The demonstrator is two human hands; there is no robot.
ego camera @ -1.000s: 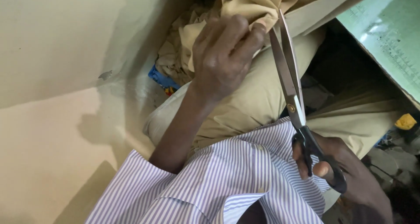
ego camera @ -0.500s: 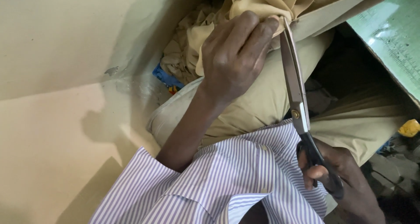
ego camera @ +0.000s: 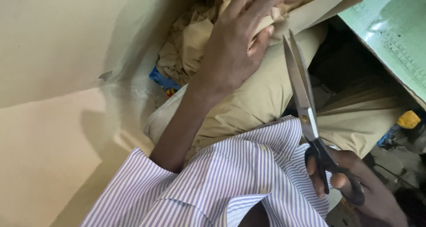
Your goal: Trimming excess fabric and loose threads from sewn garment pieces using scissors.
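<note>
My left hand grips a bunch of tan cloth near the top of the view, fingers closed over its folds. My right hand, at the lower right, holds long steel scissors by their black handles. The blades point up toward the gathered cloth and their tips lie just beside my left fingers. The blades look nearly closed. A striped white and purple shirt sleeve covers my arms at the bottom.
A cream wall fills the left side. A green board with ruled markings lies at the upper right. More crumpled tan fabric and a blue object sit in the corner; a yellow item lies at the right edge.
My left hand has shifted up and right along the cloth, regripping higher. The scissors have drawn back a little from the fold, their tips now below my fingers.
</note>
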